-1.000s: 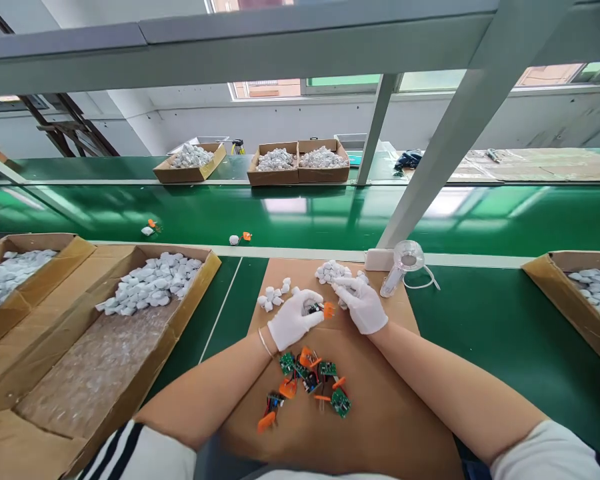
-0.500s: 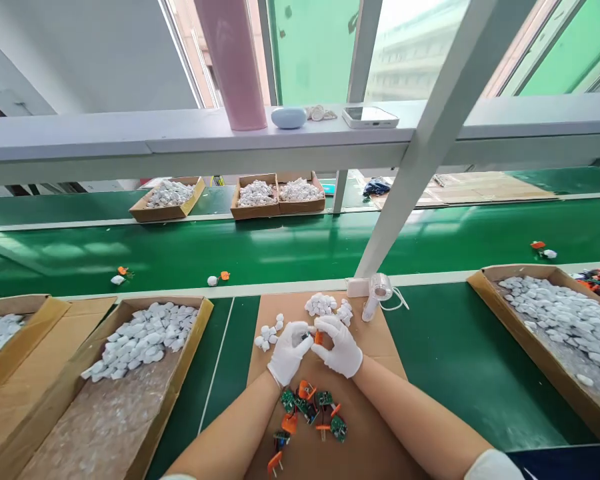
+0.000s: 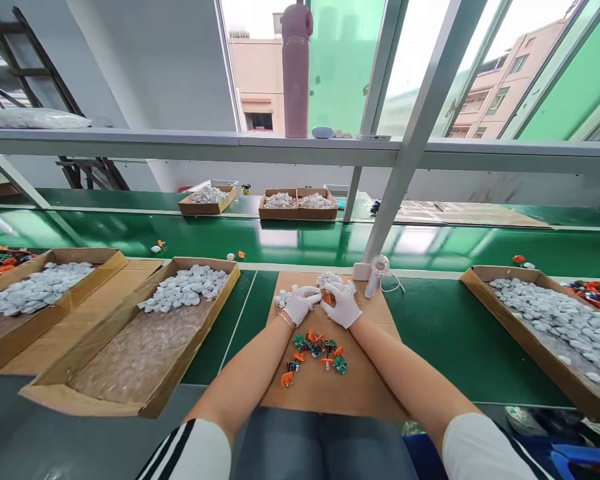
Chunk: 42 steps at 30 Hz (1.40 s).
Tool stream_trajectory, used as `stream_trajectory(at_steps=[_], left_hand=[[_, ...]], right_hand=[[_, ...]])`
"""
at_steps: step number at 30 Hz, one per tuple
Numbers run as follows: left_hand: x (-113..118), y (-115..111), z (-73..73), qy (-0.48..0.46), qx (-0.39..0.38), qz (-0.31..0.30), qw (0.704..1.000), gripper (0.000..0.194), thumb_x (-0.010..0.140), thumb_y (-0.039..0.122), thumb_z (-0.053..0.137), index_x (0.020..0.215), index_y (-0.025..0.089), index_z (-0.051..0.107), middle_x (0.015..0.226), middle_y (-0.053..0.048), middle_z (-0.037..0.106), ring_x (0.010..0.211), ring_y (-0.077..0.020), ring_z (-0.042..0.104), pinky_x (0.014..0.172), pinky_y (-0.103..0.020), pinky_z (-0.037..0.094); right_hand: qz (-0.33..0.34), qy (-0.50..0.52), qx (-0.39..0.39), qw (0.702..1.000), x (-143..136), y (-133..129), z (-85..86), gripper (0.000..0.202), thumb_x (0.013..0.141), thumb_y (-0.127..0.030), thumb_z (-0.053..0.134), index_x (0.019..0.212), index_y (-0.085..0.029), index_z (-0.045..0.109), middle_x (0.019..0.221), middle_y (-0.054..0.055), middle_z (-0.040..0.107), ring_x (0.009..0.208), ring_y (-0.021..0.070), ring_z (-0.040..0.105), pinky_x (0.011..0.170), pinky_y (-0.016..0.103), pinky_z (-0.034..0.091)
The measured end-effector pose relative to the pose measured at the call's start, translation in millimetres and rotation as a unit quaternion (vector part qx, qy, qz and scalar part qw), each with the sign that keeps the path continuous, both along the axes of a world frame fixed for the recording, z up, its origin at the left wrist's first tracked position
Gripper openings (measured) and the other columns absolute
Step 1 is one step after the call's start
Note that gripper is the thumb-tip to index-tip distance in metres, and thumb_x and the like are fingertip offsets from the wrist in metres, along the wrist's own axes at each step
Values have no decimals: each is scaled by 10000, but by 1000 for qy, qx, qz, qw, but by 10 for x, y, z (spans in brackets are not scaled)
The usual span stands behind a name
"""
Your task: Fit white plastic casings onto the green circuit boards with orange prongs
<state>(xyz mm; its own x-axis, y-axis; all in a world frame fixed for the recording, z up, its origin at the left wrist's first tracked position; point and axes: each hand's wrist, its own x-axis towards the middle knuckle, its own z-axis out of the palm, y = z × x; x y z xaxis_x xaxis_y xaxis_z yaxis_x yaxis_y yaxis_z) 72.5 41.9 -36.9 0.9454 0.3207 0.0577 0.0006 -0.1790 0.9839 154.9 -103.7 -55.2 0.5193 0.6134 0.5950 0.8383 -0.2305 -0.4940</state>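
My left hand (image 3: 300,305), in a white glove, has its fingers curved toward my right hand; what it holds, if anything, is too small to name. My right hand (image 3: 341,305), also gloved, is closed around an orange part (image 3: 327,299) that shows between the hands. Small white pieces (image 3: 282,299) lie left of my left hand, and more white pieces (image 3: 329,279) sit just beyond the hands. Nearer to me, several orange parts with green circuit boards (image 3: 340,364) are spread on the cardboard sheet (image 3: 330,397).
A cardboard tray of white pieces (image 3: 185,290) stands at left, another tray (image 3: 555,320) at right. A small handheld fan (image 3: 377,275) is behind the sheet's right corner. Beyond runs a green conveyor belt (image 3: 290,241). A pink bottle (image 3: 296,73) stands on the shelf above.
The head view has tilted up and widened, showing my sleeves and lap. The orange part stays between my hands, which remain close together near the white pieces.
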Motion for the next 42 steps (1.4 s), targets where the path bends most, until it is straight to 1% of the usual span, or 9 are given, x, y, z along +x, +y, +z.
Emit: stream_trajectory(at_steps=[5,11,19,24,31,34,37,40,42], left_hand=[[46,51,-30,1,27,-23,999,401,732,312,636,1093,138,647,561,20,600,470,-86,493,477,-205,408],[61,42,-32,5,115,-43,992,297,807,353,575,998,150,677,834,-70,703,709,-157,631,680,-281,517],[17,-193,113,-1,295,-97,950,340,523,308,822,810,183,688,973,-80,660,1002,-303,567,1006,-446,376],[108,-201,91,3,347,-83,934,145,696,237,677,827,176,666,1015,-98,629,1039,-304,539,1001,-475,338],[150,-176,46,-15,320,-59,945,91,642,197,679,696,174,610,835,-53,642,919,-255,591,904,-406,431],[128,-165,44,-25,286,-51,956,72,646,161,650,681,178,591,782,-36,646,862,-231,606,877,-400,462],[90,-123,57,-32,232,-39,971,57,704,163,602,754,185,584,885,-43,676,877,-200,631,848,-364,506],[65,-52,66,-32,171,-20,985,112,755,185,579,866,183,589,969,-64,688,912,-187,654,859,-344,530],[65,-11,49,-25,134,-14,991,172,765,202,596,935,174,600,984,-74,695,925,-187,664,863,-332,541]], right_hand=[[14,33,19,999,86,-72,-7,358,790,-312,581,1124,-184,584,1113,111,652,1081,289,575,1005,473,309],[5,64,31,997,141,-46,6,288,781,-294,594,1045,-186,627,1036,90,679,1008,273,595,989,452,319],[-18,88,44,995,122,-17,128,233,807,-228,521,982,-183,668,1055,93,694,1034,263,592,978,436,324],[-39,109,51,992,117,39,243,152,750,-200,558,843,-235,673,995,54,707,1059,270,585,994,436,339],[-95,203,126,966,214,62,182,77,736,-290,555,725,-215,541,768,85,650,765,253,605,734,409,489],[-70,259,148,952,279,33,153,147,801,-339,490,831,-201,532,712,52,638,639,199,601,613,345,507],[-12,315,145,938,322,-16,137,236,848,-363,446,953,-178,550,649,21,638,512,157,567,497,288,474],[32,351,129,927,342,-69,107,215,818,-374,542,860,-175,614,638,19,641,497,142,548,523,299,472],[46,363,122,923,344,-95,83,168,774,-342,622,829,-186,650,691,29,660,598,157,588,659,346,499]])
